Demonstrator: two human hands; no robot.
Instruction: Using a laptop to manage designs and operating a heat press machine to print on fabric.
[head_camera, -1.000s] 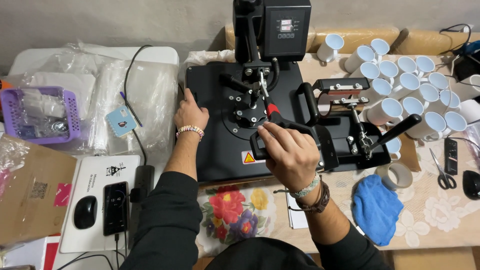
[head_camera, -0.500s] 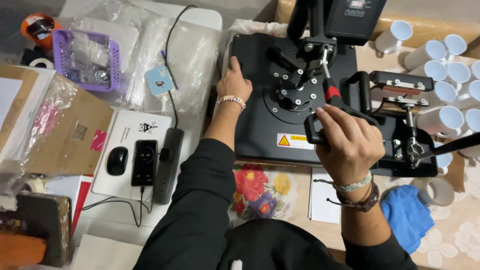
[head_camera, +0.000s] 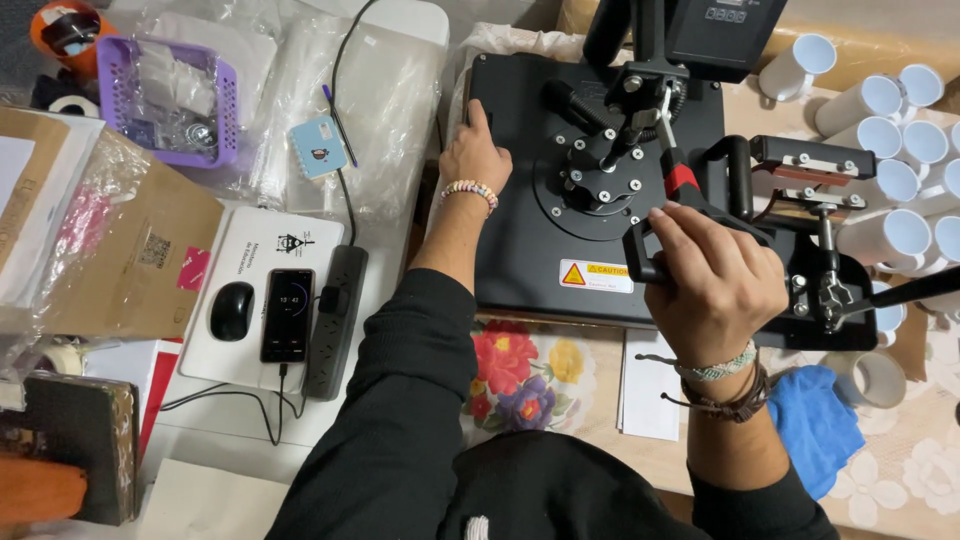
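A black flat heat press (head_camera: 540, 200) sits closed on the table in front of me. My right hand (head_camera: 715, 285) is wrapped around its black lever handle (head_camera: 700, 205), which has a red band near the top. My left hand (head_camera: 475, 155) lies flat on the left edge of the press's top plate, fingers together. A black mug press attachment (head_camera: 820, 200) stands just right of the handle. Both wrists wear bracelets and my sleeves are black.
Several white mugs (head_camera: 880, 130) crowd the right side. A blue cloth (head_camera: 815, 420), white paper (head_camera: 650, 385) and a floral cloth (head_camera: 525, 375) lie near the front edge. At left are a power strip (head_camera: 335, 320), phone (head_camera: 288, 315), mouse (head_camera: 232, 310), purple basket (head_camera: 170, 100), plastic bags and a cardboard envelope (head_camera: 130, 250).
The view has shifted right and closer, so the press now sits nearer the centre. Both hands keep their places: right on the handle, left on the plate's edge.
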